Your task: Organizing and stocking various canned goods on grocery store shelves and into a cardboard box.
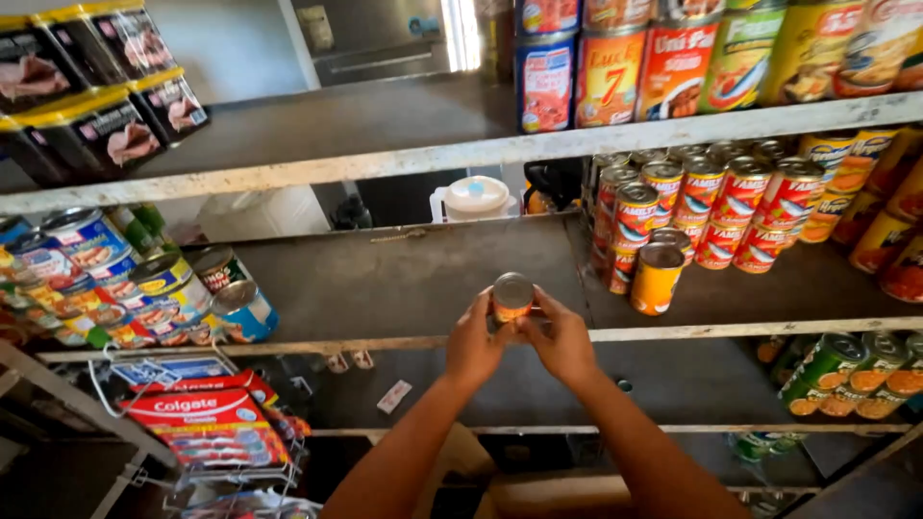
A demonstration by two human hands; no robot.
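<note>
Small orange can (pixel 512 296) clamped between left hand (pixel 473 344) and right hand (pixel 562 341), fingers closed round its sides, silver top facing up. Held at the near edge of the middle shelf (pixel 404 279) (bare just behind). To the right, a yellow can (pixel 658 278) before stacked red cans (pixel 716 207). Far left, toothpaste boxes (pixel 207 418) on a wire rack.
</note>
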